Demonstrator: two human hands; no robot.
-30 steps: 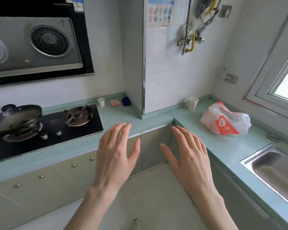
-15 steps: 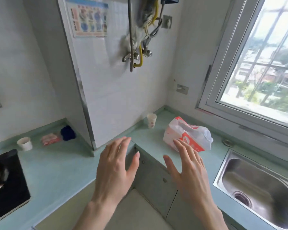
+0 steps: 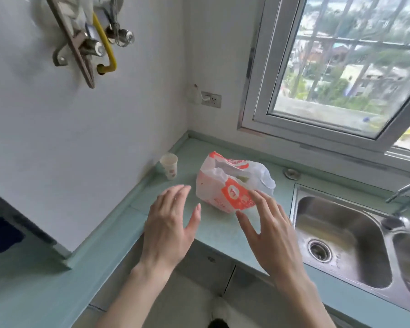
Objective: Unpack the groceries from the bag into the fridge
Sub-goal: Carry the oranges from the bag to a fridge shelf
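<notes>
Closer now than a second ago, left hand (image 3: 168, 223) and right hand (image 3: 271, 233) reach empty with spread fingers toward the bag (image 3: 232, 183), unopened on the counter (image 3: 137, 204); unpacking hasn't begun, no fridge visible.

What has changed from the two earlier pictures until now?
The view turned right, towards the window. Both hands came nearer the plastic bag: the right hand now overlaps its near edge, the left hand is beside it. Both remain open, holding nothing. The bag and paper cup stayed on the counter.
</notes>
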